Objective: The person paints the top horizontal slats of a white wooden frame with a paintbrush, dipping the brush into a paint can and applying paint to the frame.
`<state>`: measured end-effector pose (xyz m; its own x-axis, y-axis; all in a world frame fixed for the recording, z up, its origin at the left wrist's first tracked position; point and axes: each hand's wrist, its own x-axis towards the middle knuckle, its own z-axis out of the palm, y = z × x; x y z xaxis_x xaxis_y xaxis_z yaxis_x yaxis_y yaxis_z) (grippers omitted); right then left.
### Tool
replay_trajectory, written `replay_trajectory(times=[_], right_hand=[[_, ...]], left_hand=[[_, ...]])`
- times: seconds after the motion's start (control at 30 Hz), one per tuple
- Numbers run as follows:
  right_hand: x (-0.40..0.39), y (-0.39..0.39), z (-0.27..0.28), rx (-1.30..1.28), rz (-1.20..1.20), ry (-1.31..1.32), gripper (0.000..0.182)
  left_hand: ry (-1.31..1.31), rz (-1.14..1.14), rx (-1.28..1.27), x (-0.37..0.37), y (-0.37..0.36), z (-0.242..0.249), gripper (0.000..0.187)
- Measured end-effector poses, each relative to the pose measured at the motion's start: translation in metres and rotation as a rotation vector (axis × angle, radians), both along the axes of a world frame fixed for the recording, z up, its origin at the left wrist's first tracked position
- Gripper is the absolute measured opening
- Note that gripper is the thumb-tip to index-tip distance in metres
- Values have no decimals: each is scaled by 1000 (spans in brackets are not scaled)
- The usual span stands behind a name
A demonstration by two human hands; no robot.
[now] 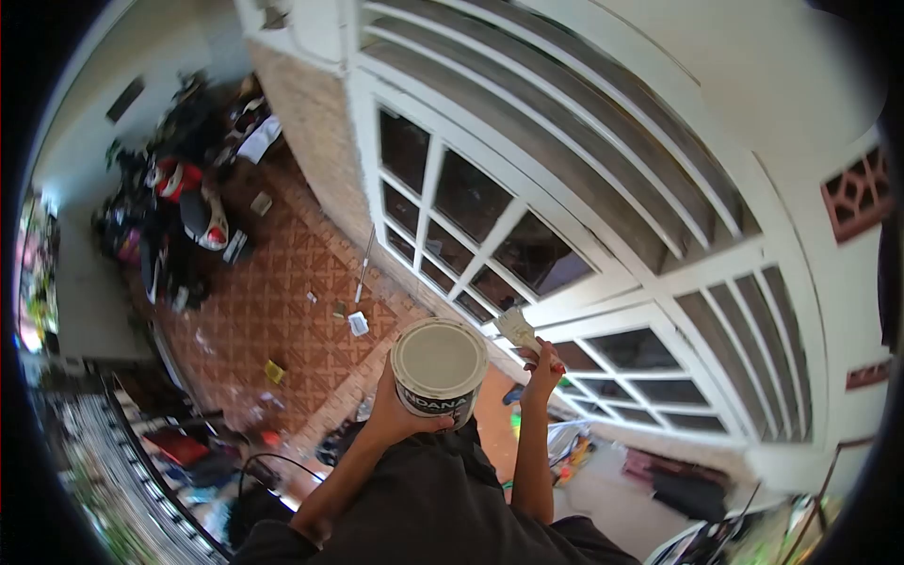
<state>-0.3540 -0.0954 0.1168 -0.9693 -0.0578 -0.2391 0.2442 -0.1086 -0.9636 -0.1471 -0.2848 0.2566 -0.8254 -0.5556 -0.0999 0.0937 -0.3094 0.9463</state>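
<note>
My left hand [389, 414] is wrapped round the side of a paint can [439, 361] and holds it close in front of my body. The can has a pale cream round top inside a smeared rim, and a dark label with white letters. In my right hand [539, 373] is a paintbrush [516, 328], gripped by its red handle. Its broad head, coated in cream, points up and left, just right of the can. Behind the brush stands a white-framed glass window [490, 235], which the brush tip overlaps in this view.
White slats [565, 113] run above the window panes. Below lies a brown patterned tile floor [273, 311] with a white tray [358, 324], a yellow item [274, 371] and a thin pole [363, 273]. A red and white motorbike [198, 207] stands at the far left.
</note>
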Motion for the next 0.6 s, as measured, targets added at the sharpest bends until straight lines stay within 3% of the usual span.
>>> replay_trajectory(times=[0.33, 0.6], right_hand=[[19, -67, 38, 100, 351, -40, 42], [36, -103, 36, 108, 501, -80, 43]], left_hand=[[75, 219, -136, 20, -18, -19, 120], [93, 425, -58, 37, -29, -35, 119]])
